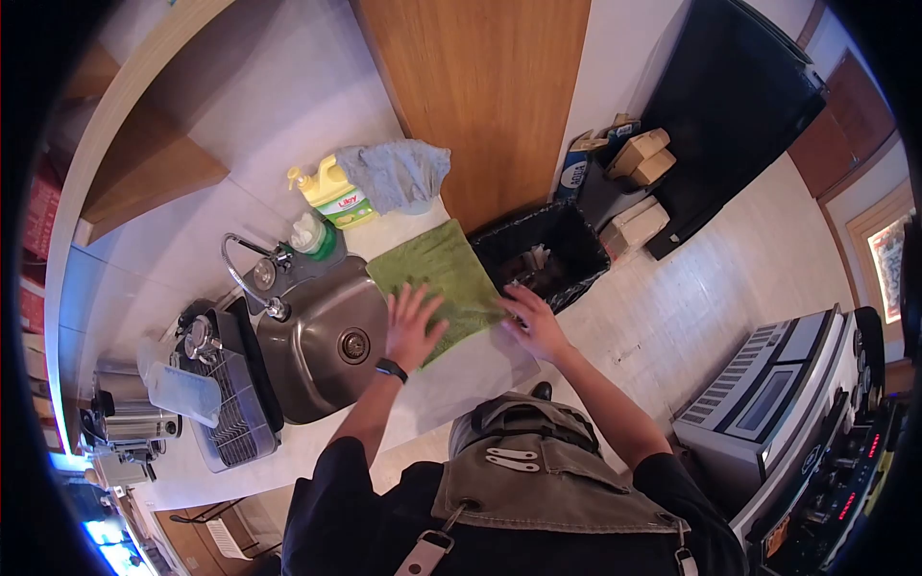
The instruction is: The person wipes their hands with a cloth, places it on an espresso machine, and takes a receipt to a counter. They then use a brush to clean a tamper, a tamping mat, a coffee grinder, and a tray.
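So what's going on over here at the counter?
A person in an apron has both hands on a green cloth spread out on the counter. The left hand lies with fingers spread at the side nearer the sink; the right hand is at the opposite edge, near the black-lined bin, though whether it grips the cloth is hard to tell. Behind the cloth, a yellow pump bottle stands beside a grey-blue cloth.
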Action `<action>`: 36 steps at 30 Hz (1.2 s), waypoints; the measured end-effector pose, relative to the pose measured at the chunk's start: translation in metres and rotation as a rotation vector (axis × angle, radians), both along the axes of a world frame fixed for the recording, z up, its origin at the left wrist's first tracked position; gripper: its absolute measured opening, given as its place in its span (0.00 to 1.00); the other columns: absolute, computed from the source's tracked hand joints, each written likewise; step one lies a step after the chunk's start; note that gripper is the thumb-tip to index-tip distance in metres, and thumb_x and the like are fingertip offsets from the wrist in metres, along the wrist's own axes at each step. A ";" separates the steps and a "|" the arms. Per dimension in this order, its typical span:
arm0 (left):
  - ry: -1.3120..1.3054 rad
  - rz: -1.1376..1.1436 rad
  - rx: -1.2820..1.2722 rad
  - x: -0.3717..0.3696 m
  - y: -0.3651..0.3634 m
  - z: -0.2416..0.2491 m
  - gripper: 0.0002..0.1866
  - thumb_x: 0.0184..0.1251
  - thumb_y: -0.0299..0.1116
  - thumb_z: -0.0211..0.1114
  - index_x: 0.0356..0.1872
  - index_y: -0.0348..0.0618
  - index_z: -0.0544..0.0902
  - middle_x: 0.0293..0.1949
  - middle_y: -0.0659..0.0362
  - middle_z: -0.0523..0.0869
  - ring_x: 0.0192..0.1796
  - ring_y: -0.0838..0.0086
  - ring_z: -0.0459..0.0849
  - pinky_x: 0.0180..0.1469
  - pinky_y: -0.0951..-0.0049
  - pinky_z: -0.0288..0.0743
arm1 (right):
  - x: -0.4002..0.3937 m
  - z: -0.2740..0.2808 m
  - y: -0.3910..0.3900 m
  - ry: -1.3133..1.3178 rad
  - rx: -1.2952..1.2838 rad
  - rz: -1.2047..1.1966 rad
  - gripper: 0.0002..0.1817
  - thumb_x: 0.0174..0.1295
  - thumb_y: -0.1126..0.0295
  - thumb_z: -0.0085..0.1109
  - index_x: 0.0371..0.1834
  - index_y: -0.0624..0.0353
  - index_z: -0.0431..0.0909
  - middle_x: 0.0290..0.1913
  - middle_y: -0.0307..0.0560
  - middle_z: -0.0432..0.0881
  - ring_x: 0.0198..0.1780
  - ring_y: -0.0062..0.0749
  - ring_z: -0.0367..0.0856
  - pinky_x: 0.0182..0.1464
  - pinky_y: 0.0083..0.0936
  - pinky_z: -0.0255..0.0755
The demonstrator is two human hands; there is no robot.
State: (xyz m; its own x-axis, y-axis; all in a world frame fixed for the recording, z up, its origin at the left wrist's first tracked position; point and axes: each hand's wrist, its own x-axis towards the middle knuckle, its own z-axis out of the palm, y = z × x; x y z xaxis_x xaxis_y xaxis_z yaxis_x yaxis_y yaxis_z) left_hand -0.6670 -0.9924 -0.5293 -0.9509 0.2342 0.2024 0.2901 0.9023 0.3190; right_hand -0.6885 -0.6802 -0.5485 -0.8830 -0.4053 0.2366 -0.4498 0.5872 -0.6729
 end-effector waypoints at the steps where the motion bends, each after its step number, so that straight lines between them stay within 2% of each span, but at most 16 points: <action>1: -0.077 -0.069 -0.033 0.012 0.008 0.001 0.27 0.76 0.48 0.66 0.73 0.56 0.78 0.80 0.51 0.66 0.84 0.45 0.55 0.84 0.36 0.42 | 0.004 0.008 -0.005 0.040 0.105 0.076 0.25 0.73 0.58 0.63 0.72 0.45 0.78 0.78 0.46 0.72 0.82 0.49 0.63 0.80 0.58 0.55; 4: -0.144 -0.043 0.024 0.031 0.017 -0.014 0.27 0.79 0.47 0.62 0.75 0.56 0.76 0.82 0.51 0.63 0.85 0.46 0.53 0.84 0.37 0.41 | 0.019 -0.002 -0.007 0.087 0.306 0.126 0.26 0.76 0.47 0.55 0.73 0.41 0.78 0.82 0.36 0.68 0.85 0.44 0.58 0.83 0.62 0.43; 7: -0.136 -0.058 0.019 0.040 0.023 -0.013 0.26 0.80 0.47 0.61 0.75 0.56 0.76 0.82 0.51 0.63 0.85 0.46 0.54 0.84 0.36 0.42 | 0.028 -0.005 0.003 0.095 0.343 0.121 0.27 0.76 0.45 0.52 0.74 0.39 0.77 0.82 0.34 0.68 0.85 0.43 0.57 0.83 0.63 0.37; 13: -0.174 -0.073 -0.072 0.061 0.038 0.006 0.25 0.78 0.46 0.62 0.73 0.56 0.78 0.81 0.52 0.66 0.84 0.49 0.59 0.83 0.32 0.39 | 0.049 -0.019 0.022 0.158 0.340 0.097 0.24 0.76 0.46 0.53 0.70 0.39 0.81 0.80 0.35 0.71 0.85 0.43 0.58 0.83 0.63 0.38; 15: -0.217 -0.062 -0.075 0.054 0.043 0.017 0.24 0.78 0.43 0.63 0.71 0.51 0.79 0.80 0.51 0.68 0.83 0.49 0.61 0.82 0.29 0.37 | 0.052 -0.012 0.023 0.089 0.244 0.071 0.23 0.76 0.50 0.57 0.70 0.40 0.80 0.82 0.41 0.68 0.85 0.46 0.55 0.80 0.67 0.44; 17: -0.155 -0.095 0.073 0.041 0.039 0.002 0.24 0.77 0.41 0.64 0.69 0.45 0.79 0.79 0.48 0.69 0.82 0.50 0.63 0.82 0.33 0.42 | 0.060 0.002 0.018 0.111 0.108 -0.059 0.22 0.76 0.51 0.58 0.69 0.42 0.81 0.82 0.43 0.67 0.85 0.48 0.57 0.81 0.64 0.46; 19: -0.114 -0.198 0.471 0.023 0.063 0.025 0.24 0.75 0.39 0.68 0.68 0.42 0.79 0.73 0.46 0.76 0.75 0.52 0.74 0.78 0.44 0.63 | 0.070 0.042 0.019 0.178 0.030 -0.149 0.24 0.77 0.51 0.57 0.71 0.46 0.79 0.81 0.46 0.68 0.84 0.49 0.58 0.83 0.62 0.44; 22: -0.606 -0.216 1.184 -0.004 0.112 0.027 0.24 0.80 0.43 0.62 0.70 0.44 0.77 0.71 0.49 0.78 0.71 0.56 0.79 0.74 0.55 0.72 | 0.093 0.106 0.024 0.393 -0.088 -0.254 0.25 0.77 0.51 0.57 0.69 0.52 0.80 0.81 0.51 0.68 0.83 0.50 0.62 0.82 0.60 0.50; 24: -0.739 -0.577 1.294 -0.012 0.160 0.004 0.27 0.83 0.48 0.56 0.73 0.43 0.75 0.72 0.50 0.78 0.71 0.58 0.79 0.73 0.55 0.73 | 0.116 0.143 0.020 0.386 -0.200 -0.252 0.25 0.76 0.51 0.57 0.69 0.52 0.80 0.79 0.53 0.69 0.81 0.52 0.64 0.81 0.60 0.53; 26: -1.134 -0.567 1.340 -0.011 0.222 0.023 0.31 0.84 0.54 0.48 0.76 0.43 0.71 0.75 0.50 0.75 0.74 0.58 0.75 0.77 0.54 0.68 | 0.133 0.153 0.025 0.408 -0.254 -0.278 0.25 0.77 0.51 0.56 0.69 0.52 0.80 0.78 0.54 0.71 0.80 0.54 0.66 0.80 0.60 0.55; 28: -1.755 -0.117 1.191 0.012 0.297 0.080 0.38 0.85 0.61 0.39 0.81 0.44 0.65 0.79 0.47 0.68 0.81 0.58 0.65 0.83 0.52 0.57 | 0.155 0.155 0.037 0.433 -0.244 -0.359 0.26 0.78 0.49 0.53 0.70 0.52 0.80 0.77 0.55 0.72 0.79 0.54 0.67 0.80 0.60 0.56; 30: -2.063 -0.461 1.393 0.061 0.344 0.054 0.42 0.83 0.66 0.40 0.80 0.40 0.64 0.77 0.48 0.71 0.81 0.58 0.66 0.83 0.54 0.57 | 0.194 0.127 0.069 0.536 -0.004 -0.748 0.27 0.79 0.48 0.48 0.70 0.50 0.80 0.75 0.53 0.75 0.79 0.53 0.68 0.80 0.60 0.53; 31: -2.141 -0.570 1.387 0.082 0.361 0.053 0.45 0.82 0.69 0.40 0.81 0.38 0.63 0.77 0.48 0.70 0.81 0.58 0.65 0.83 0.54 0.55 | 0.212 0.110 0.082 0.577 0.119 -0.950 0.27 0.79 0.47 0.46 0.71 0.49 0.80 0.73 0.53 0.77 0.79 0.52 0.68 0.81 0.59 0.51; 32: -2.215 -0.685 1.373 0.104 0.378 0.051 0.47 0.81 0.71 0.40 0.81 0.37 0.61 0.78 0.48 0.69 0.82 0.59 0.63 0.84 0.55 0.53 | 0.236 0.101 0.102 0.492 0.090 -0.951 0.28 0.80 0.46 0.43 0.72 0.47 0.79 0.75 0.51 0.75 0.79 0.51 0.67 0.82 0.59 0.48; 34: -2.172 -0.799 1.199 0.154 0.416 0.068 0.52 0.78 0.75 0.39 0.83 0.36 0.57 0.81 0.48 0.64 0.85 0.59 0.57 0.86 0.56 0.46 | 0.300 0.099 0.147 0.348 0.033 -1.036 0.29 0.81 0.44 0.41 0.74 0.45 0.77 0.77 0.48 0.74 0.80 0.50 0.66 0.84 0.59 0.42; 36: -2.362 -0.624 1.072 0.197 0.434 0.096 0.55 0.76 0.77 0.39 0.83 0.33 0.53 0.83 0.49 0.58 0.85 0.58 0.56 0.87 0.56 0.44 | 0.358 0.098 0.169 0.217 -0.050 -1.197 0.29 0.81 0.45 0.40 0.74 0.44 0.77 0.77 0.46 0.74 0.81 0.48 0.66 0.85 0.60 0.38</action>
